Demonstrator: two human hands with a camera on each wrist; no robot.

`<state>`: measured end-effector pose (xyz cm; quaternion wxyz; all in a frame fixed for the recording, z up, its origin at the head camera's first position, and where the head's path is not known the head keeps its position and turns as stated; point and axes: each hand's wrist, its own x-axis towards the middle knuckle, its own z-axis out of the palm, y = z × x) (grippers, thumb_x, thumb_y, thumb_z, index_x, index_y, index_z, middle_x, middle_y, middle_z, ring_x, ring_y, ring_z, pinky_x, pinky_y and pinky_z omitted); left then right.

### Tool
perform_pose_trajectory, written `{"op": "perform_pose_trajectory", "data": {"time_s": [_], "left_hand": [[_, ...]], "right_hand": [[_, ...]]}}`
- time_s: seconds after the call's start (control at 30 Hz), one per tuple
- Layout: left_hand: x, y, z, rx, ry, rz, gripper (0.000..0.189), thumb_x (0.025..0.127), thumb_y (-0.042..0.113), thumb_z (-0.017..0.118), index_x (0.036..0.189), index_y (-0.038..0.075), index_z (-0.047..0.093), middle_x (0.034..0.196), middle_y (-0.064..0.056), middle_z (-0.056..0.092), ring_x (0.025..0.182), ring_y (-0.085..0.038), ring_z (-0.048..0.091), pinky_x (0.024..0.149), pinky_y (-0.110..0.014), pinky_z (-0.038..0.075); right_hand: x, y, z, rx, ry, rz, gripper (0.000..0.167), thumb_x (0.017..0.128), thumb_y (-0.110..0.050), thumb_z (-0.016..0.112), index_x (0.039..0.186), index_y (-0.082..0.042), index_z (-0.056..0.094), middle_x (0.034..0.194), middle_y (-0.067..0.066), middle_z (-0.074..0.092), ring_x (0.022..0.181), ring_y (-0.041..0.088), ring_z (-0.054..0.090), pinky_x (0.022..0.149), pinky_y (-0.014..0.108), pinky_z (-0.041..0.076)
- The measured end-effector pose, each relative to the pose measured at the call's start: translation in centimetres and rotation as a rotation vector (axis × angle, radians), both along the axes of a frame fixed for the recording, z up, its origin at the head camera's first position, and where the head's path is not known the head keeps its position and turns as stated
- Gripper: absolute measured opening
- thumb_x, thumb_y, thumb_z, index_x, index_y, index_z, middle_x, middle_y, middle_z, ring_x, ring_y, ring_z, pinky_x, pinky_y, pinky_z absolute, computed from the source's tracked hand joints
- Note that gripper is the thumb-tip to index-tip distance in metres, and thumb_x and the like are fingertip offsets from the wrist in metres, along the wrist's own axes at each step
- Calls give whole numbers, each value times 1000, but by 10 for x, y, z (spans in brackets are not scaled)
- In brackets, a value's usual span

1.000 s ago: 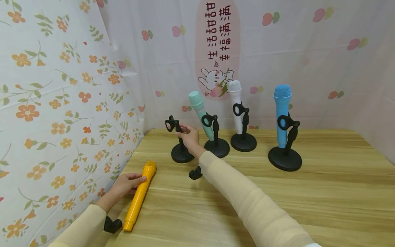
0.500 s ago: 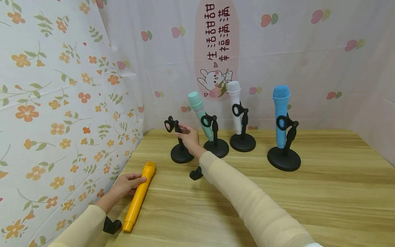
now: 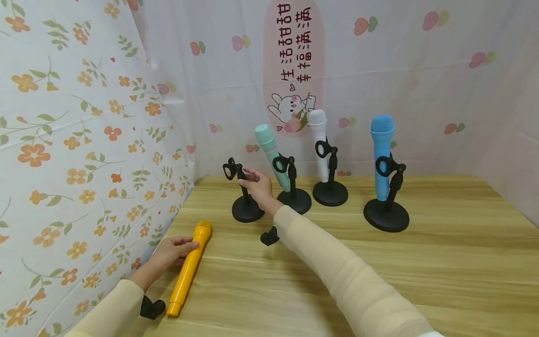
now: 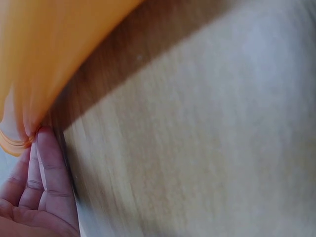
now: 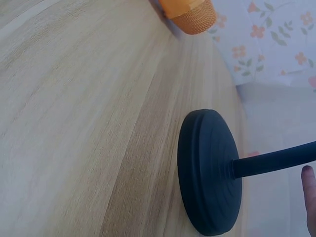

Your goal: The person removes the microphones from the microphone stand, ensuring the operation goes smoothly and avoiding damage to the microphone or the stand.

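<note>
left hand (image 3: 170, 251): fingers rest relaxed on yellow microphone (image 3: 187, 269), flat on desk (image 3: 421, 262).
right hand (image 3: 258, 185): fingers pinch empty mic stand (image 3: 244, 196) at its clip.
change: none, both hands stay put; microphone unlifted.

Yellow mic (image 3: 186, 267) lying flat on wooden table (image 3: 421, 262); empty black mic stand (image 3: 244, 196) upright nearby.

Mic: yellow-orange plastic, long tapered body, mesh head toward back of table, narrow tail toward viewer, near floral wall at table's left edge. Left hand (image 3: 170, 252) rests on upper body, fingers lightly on it. Stand: round black base flat on table, thin upright post w/ empty clip at top, farther back & to right of mic, well apart. Right hand (image 3: 258, 185) at post just below clip, fingers around it. In right wrist view, base (image 5: 210, 170) & mic head (image 5: 190, 12) both visible.
</note>
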<state>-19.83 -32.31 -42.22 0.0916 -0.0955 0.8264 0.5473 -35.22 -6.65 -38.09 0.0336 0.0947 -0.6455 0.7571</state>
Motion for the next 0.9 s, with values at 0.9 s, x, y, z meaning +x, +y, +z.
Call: {"op": "perform_pose_trajectory", "data": {"time_s": [0.9], "left_hand": [[0,-5,19,68,21,81,60,93,33,68,131,-10,51,111,-9,66,89,-16,66,74,-35,57]], "right_hand": [[12,21,-6,37,7,50,40,87,-5,72,126,-4,64,114,16,66,106,25,63,87,32,53]]}}
